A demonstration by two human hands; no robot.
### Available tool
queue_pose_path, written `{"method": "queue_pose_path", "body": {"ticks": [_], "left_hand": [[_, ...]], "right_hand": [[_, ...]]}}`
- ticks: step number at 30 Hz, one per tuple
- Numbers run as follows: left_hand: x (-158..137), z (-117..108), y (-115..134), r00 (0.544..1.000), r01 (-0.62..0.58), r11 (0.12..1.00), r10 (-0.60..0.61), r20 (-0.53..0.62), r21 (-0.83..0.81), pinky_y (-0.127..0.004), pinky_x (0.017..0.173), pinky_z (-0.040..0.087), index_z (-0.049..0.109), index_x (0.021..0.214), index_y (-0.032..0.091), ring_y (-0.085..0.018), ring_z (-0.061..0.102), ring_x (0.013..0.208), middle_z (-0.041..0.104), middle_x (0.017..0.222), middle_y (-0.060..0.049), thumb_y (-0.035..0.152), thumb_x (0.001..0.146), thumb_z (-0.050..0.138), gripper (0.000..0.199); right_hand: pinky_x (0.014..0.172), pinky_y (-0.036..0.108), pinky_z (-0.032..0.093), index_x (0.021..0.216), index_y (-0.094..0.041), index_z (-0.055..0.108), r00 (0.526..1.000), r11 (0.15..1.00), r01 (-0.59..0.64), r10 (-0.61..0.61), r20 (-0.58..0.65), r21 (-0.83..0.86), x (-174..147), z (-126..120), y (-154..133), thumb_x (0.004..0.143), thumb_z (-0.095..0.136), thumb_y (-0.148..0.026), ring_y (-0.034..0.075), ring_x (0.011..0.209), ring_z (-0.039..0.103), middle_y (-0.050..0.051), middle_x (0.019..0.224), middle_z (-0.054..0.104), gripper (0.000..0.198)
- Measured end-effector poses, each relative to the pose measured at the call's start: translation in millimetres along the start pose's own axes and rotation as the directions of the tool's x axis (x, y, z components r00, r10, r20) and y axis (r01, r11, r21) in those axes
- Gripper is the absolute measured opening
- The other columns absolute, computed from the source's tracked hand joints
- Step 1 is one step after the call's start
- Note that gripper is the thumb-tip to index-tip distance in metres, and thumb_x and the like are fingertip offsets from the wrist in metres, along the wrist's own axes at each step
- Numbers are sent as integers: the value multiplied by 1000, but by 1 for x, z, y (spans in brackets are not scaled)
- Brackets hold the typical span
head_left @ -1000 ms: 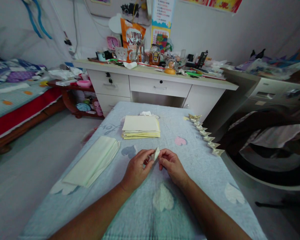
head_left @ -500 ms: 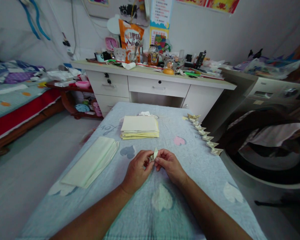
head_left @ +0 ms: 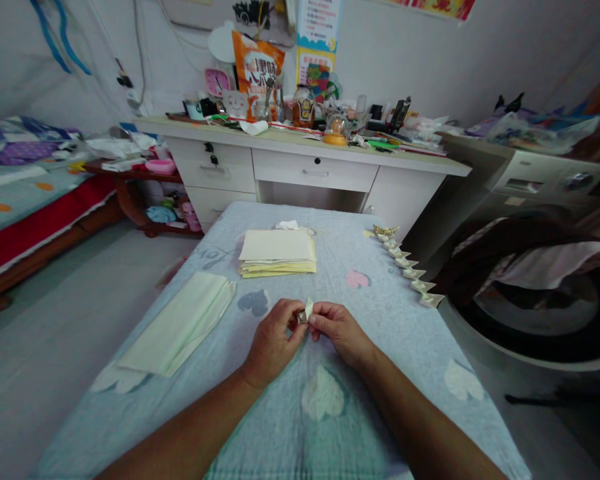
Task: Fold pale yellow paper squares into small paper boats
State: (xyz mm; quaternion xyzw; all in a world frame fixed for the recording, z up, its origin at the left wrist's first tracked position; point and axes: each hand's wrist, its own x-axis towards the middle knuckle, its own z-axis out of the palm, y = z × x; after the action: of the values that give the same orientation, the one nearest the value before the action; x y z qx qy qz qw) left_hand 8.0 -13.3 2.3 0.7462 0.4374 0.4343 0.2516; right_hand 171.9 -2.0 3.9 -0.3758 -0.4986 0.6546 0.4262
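Observation:
Between my two hands is a small piece of folded pale paper [head_left: 308, 309], with one pointed tip sticking up. My left hand [head_left: 277, 333] pinches its left side between thumb and fingers. From the right, my right hand [head_left: 337, 327] grips the other side, thumb toward me. The fingers hide much of the folded paper's lower part. Along the table's right edge runs a row of folded paper boats [head_left: 411, 274], several pale ones and a patterned one at the far end. A stack of cream and yellow paper sheets [head_left: 277, 247] lies beyond my hands.
Left of my hands lies a long pale folded paper bundle [head_left: 175, 327]. A blue heart-patterned cloth [head_left: 380, 373] covers the table. Behind it stands a white desk [head_left: 315, 165] crowded with items. A washing machine [head_left: 540, 200] is at the right, a bed [head_left: 40, 213] at the left.
The folded paper has turned slightly between my fingers, showing more of an opening on its left side. Both hands stay in nearly the same place; the whole view has shifted a little.

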Motion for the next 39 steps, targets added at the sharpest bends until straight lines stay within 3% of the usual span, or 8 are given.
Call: {"method": "queue_pose_path", "body": {"ticks": [6,10,15,18,21,26,31,39], "left_hand": [[0,-1,1,999,0,1000,1,45,-19,-26,70,48,53,104,22,-13,57,73,56,88,-1,14,82,56,23],[1,-3,5,988,101,973,-73,137,-206,-28,72,50,53,112,21,-15,60,77,61,97,-3,23,81,63,33],[5,-6,3,932,343,729,-187,309,-592,-29,74,50,54,117,16,-17,64,78,66,90,-5,36,90,52,33],[8,-4,-1,898,435,612,-249,362,-660,-28,71,48,57,114,14,-15,62,71,66,79,-3,37,89,54,34],[10,-2,-4,877,479,562,-298,376,-674,-28,68,46,60,108,13,-14,60,67,65,76,-3,38,85,61,34],[10,-5,-3,861,508,536,-344,375,-674,-27,65,45,60,102,14,-14,61,67,67,76,-3,38,77,70,36],[9,-8,-3,860,511,544,-316,402,-666,-27,64,44,58,100,14,-14,60,63,65,71,-2,38,78,69,35],[10,-5,-5,881,473,596,-320,349,-648,-22,55,37,58,96,14,-9,50,57,60,68,1,37,77,69,33]], "right_hand": [[52,20,35,68,-16,62,1000,1000,-11,10,12,23,-1,-1,2,73,74,-41,8,52,44,-2,63,58,27],[54,20,36,75,-15,62,999,994,-28,24,41,103,-2,-1,4,75,72,-41,8,53,46,-2,65,58,28],[53,21,37,78,-15,62,998,989,-39,31,59,144,-4,0,1,76,71,-41,8,53,47,0,66,60,28],[52,21,36,79,-15,63,996,987,-65,57,63,144,-4,1,-2,76,71,-43,9,53,48,1,66,62,29],[52,20,36,78,-15,63,996,986,-78,69,62,149,-4,2,-6,75,71,-43,9,53,50,2,66,64,30],[52,20,36,79,-15,63,994,986,-85,74,78,145,-5,0,-6,76,71,-42,9,53,51,2,68,65,29],[54,21,39,80,-15,63,991,987,-84,69,112,136,-6,-2,-3,77,70,-41,9,55,51,2,70,65,27],[50,20,38,79,-16,61,999,1000,20,-20,33,-3,-6,-5,-4,79,67,-38,8,52,46,-3,62,56,23]]}}
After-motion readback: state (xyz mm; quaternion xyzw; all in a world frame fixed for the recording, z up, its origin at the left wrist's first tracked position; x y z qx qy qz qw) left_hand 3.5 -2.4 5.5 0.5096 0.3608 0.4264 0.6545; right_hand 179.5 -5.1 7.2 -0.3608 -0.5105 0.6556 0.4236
